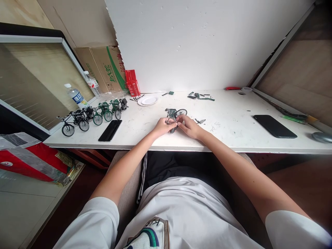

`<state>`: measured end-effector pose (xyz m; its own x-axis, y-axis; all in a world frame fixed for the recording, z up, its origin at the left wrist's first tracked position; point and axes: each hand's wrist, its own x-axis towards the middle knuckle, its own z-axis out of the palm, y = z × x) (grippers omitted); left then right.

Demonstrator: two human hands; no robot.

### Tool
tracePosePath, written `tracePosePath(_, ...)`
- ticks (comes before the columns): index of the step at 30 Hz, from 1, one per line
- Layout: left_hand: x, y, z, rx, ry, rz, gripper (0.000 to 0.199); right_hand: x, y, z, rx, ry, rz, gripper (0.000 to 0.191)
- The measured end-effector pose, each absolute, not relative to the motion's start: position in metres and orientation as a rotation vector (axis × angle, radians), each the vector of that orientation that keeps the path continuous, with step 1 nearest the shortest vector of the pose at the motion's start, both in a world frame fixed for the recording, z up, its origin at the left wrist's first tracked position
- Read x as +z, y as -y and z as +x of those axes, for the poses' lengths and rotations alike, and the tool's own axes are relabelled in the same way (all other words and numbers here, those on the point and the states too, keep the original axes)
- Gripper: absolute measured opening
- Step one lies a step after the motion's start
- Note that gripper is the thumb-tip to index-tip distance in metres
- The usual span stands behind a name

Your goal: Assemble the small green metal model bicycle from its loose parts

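Note:
Near the front middle of the white table, a small dark model bicycle [172, 112] is between my two hands, with one spoked wheel showing on its far right side. My left hand [163, 127] has thumb and fingers closed on its near left part. From the other side my right hand [188, 126] pinches at the same spot, its fingertips close to my left thumb. What exactly sits between the right fingertips is too small to make out. Just right of my right hand lies a small dark loose part [200, 121].
Several finished model bicycles [98, 114] stand at the left, by a phone [110, 130] and a bottle [75, 95]. White paper plates [147, 100], a red box [132, 83] and loose green parts [201, 96] lie at the back. Another black phone [275, 126] lies right.

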<state>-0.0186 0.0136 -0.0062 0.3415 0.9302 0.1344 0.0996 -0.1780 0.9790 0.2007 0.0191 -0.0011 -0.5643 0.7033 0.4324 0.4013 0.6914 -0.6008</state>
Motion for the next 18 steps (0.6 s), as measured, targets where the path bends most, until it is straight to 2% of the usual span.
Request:
tracePosePath(14,-0.0047,-0.0125,-0.0183,1.033,-0.982,1.517,0.039,-0.0019,-0.0197,0.1979,0.51,2.226,-0.875,0.031)
tracePosePath(18,-0.0045,-0.0125,-0.0185,1.049,-0.97,1.513,0.035,0.0028,-0.0171,0.1961,0.378,2.146,-0.907,0.032)
